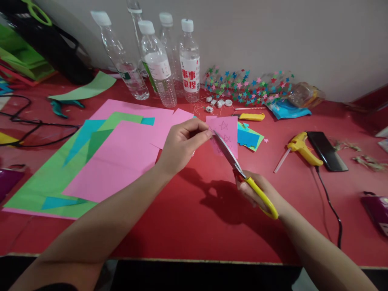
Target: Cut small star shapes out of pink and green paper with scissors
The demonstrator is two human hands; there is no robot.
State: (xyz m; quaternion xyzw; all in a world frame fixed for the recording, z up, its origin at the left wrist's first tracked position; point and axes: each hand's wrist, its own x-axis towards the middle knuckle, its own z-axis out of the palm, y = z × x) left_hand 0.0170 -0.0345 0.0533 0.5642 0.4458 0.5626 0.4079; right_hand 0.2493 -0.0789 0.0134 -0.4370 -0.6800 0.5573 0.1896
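While left hand on pink paper, scissors in right hand.

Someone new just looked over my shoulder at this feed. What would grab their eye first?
Probably the yellow-handled scissors in the right hand, angled across the pink paper with drawn stars that the left hand pinches. Next, likely the bright scatter of small stars along the wall, right of the upright bottles.

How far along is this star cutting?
Already done, it seems: the coloured stars by the wall and one loose pink star. In hand: the left hand grips the drawn-on pink sheet, while the right hand holds scissors at its edge. Left: star outlines on that sheet look uncut.
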